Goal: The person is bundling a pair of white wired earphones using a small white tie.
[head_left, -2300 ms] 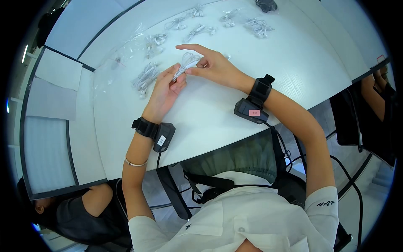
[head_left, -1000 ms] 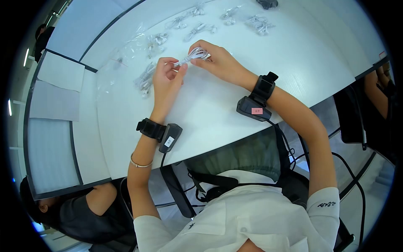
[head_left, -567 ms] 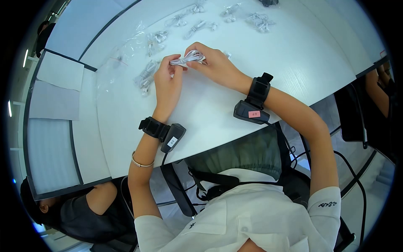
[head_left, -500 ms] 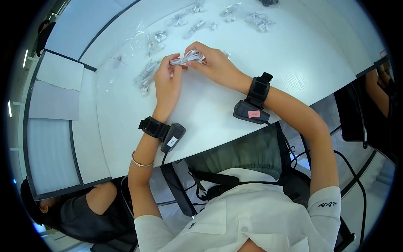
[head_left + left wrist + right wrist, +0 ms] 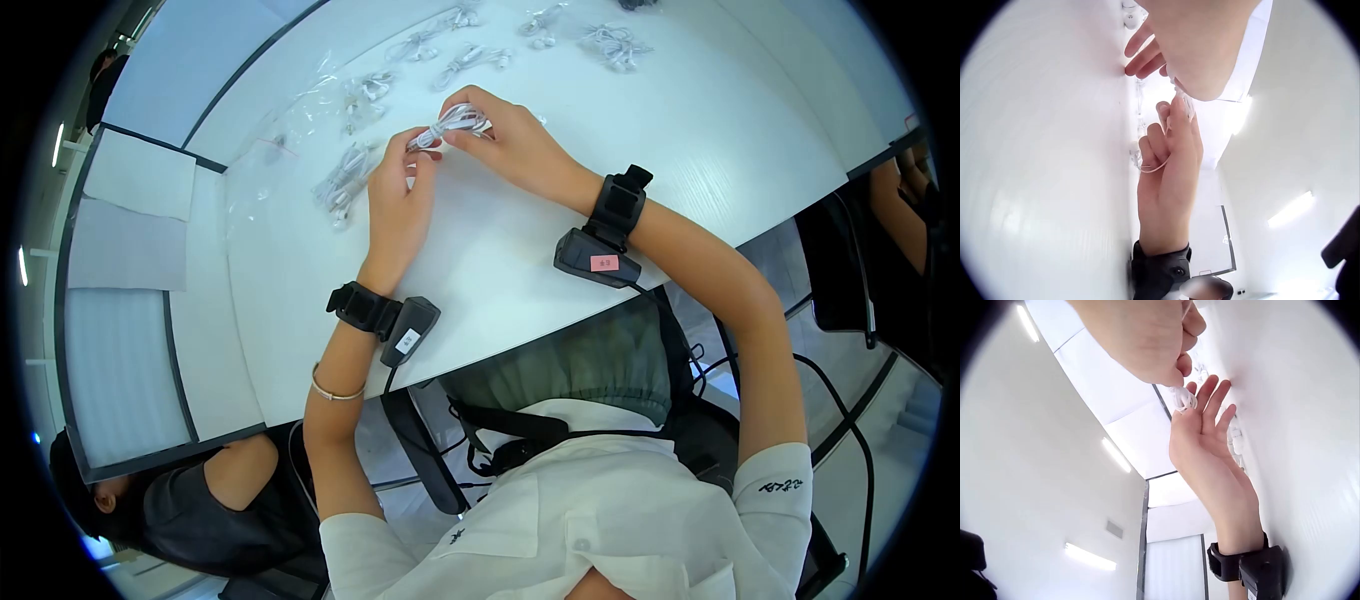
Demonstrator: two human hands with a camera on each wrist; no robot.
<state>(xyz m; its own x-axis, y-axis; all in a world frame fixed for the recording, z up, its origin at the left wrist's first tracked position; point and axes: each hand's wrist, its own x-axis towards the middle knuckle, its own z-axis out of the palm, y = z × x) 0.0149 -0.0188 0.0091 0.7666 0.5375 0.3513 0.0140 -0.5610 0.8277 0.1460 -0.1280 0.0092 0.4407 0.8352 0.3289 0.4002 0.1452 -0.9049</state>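
Your left hand [image 5: 400,208] has its thumb and fingertips clamped on the left end of a white cable bundle [image 5: 455,123], while your right hand [image 5: 517,150] pinches the same bundle's right end. The bundle lies between both hands, held above the worktop [image 5: 700,130] and tilted, its right end farther from you; a thin strand loops by your right fingers. Just left of your left hand lies a larger cable heap [image 5: 344,184], with a bagged bundle [image 5: 368,95] beyond it and clear plastic [image 5: 316,100] to the left. Farther out, more cable bundles [image 5: 475,62] are scattered across the far side, a dark object [image 5: 638,4] at the far edge.
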